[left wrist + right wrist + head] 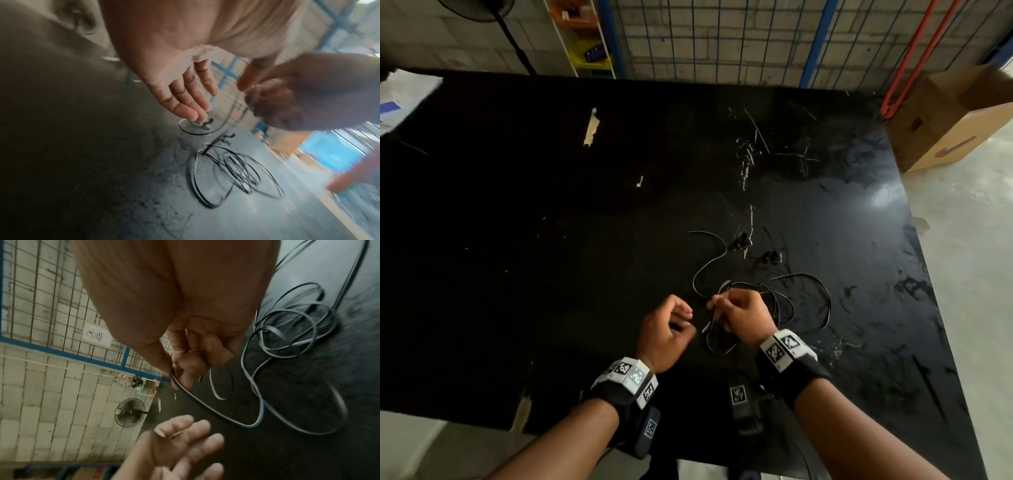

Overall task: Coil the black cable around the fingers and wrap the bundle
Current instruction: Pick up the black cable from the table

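A scratched black table [551,240] held a black cable [808,301] lying in loose loops near its front right. The right hand [739,313] pinched one strand; the left hand [666,330] hovered just beside it, fingers relaxed, holding nothing. A cardboard box [959,120] stood beyond the table's corner, a wire-mesh fence [722,41] behind. A small wall sign's [96,335] print was probably too blurred to read.

Both bare forearms wear black wrist straps [804,373] carrying white blocks [631,375] printed with black square-patterned markers.
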Demonstrator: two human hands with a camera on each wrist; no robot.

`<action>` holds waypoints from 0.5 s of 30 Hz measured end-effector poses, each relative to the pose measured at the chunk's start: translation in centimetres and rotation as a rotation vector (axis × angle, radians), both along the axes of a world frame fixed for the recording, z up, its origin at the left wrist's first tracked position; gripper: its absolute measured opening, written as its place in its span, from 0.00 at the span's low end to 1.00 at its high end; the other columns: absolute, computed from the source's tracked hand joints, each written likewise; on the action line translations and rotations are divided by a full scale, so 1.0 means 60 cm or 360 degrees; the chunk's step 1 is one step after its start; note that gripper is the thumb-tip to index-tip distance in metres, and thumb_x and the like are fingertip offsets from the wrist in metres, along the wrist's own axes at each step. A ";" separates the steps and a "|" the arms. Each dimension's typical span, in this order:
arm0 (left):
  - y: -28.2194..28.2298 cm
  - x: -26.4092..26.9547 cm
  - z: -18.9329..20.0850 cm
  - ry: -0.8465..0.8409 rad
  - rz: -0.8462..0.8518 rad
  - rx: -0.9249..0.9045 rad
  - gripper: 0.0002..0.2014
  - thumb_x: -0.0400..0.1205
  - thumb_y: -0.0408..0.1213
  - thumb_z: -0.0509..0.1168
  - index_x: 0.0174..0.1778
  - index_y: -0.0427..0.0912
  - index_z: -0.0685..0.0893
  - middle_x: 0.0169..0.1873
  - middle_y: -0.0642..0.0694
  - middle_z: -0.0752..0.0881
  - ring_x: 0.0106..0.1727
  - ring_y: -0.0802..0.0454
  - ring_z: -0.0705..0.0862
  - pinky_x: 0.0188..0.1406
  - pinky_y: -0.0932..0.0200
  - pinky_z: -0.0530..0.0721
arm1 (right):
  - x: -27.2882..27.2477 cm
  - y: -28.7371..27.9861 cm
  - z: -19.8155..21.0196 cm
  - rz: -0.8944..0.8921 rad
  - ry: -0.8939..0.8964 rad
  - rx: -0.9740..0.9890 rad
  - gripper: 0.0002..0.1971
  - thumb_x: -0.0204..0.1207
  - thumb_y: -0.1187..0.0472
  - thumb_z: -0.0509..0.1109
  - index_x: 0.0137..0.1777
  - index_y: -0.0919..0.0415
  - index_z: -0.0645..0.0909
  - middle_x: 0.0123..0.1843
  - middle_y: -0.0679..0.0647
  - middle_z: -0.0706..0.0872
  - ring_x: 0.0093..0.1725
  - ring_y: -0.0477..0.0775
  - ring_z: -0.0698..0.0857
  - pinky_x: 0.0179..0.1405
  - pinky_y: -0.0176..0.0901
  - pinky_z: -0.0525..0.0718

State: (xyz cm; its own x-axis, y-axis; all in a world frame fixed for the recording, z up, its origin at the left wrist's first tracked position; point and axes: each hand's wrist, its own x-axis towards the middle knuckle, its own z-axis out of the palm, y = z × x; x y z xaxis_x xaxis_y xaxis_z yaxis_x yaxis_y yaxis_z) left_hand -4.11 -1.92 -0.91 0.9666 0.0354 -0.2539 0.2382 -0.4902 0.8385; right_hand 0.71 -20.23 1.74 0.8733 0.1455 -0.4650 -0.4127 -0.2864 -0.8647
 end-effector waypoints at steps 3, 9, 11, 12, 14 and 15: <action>0.012 0.038 -0.042 0.0185 0.0364 0.0062 0.11 0.77 0.44 0.69 0.52 0.46 0.84 0.51 0.47 0.92 0.46 0.47 0.93 0.56 0.45 0.90 | -0.036 -0.028 -0.022 0.0095 0.0001 -0.0070 0.14 0.88 0.58 0.69 0.40 0.54 0.88 0.32 0.49 0.89 0.23 0.47 0.81 0.26 0.38 0.79; -0.026 0.139 -0.094 0.0363 0.0116 0.0457 0.31 0.79 0.55 0.76 0.76 0.48 0.79 0.68 0.45 0.79 0.64 0.45 0.87 0.65 0.49 0.85 | -0.097 -0.061 -0.045 0.0327 0.0028 -0.0262 0.11 0.87 0.55 0.71 0.42 0.51 0.88 0.41 0.59 0.95 0.24 0.36 0.83 0.31 0.33 0.83; -0.041 0.160 -0.104 0.0352 0.0010 0.0569 0.25 0.79 0.51 0.77 0.70 0.48 0.83 0.66 0.46 0.81 0.65 0.47 0.86 0.63 0.54 0.84 | -0.108 -0.064 -0.053 0.0379 0.0045 -0.0274 0.11 0.87 0.55 0.71 0.41 0.48 0.88 0.42 0.57 0.95 0.25 0.36 0.84 0.32 0.33 0.84; -0.047 0.166 -0.107 0.0329 -0.0049 0.0623 0.19 0.80 0.48 0.77 0.65 0.47 0.87 0.62 0.47 0.84 0.63 0.49 0.87 0.59 0.56 0.84 | -0.112 -0.065 -0.057 0.0392 0.0059 -0.0277 0.11 0.87 0.55 0.71 0.41 0.48 0.88 0.42 0.56 0.95 0.26 0.36 0.84 0.33 0.33 0.85; -0.053 0.172 -0.108 0.0284 -0.0140 0.0708 0.08 0.81 0.44 0.77 0.54 0.48 0.92 0.51 0.48 0.92 0.56 0.49 0.91 0.51 0.57 0.88 | -0.119 -0.066 -0.063 0.0383 0.0070 -0.0291 0.11 0.87 0.57 0.71 0.42 0.51 0.89 0.41 0.56 0.95 0.26 0.37 0.85 0.33 0.34 0.86; -0.054 0.171 -0.106 0.0273 -0.0152 0.0714 0.06 0.81 0.43 0.76 0.51 0.49 0.94 0.48 0.49 0.95 0.53 0.49 0.93 0.47 0.58 0.88 | -0.122 -0.067 -0.064 0.0369 0.0067 -0.0302 0.11 0.86 0.56 0.72 0.43 0.53 0.90 0.39 0.55 0.94 0.26 0.37 0.84 0.34 0.36 0.86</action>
State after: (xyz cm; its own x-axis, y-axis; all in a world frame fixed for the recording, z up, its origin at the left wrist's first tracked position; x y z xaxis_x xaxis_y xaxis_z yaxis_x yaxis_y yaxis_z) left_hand 6.17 -5.16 -7.25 0.9164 0.0910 -0.3898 0.2909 -0.8204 0.4923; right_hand -6.61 -24.26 -2.11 0.8065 0.2457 -0.5377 -0.3516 -0.5318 -0.7704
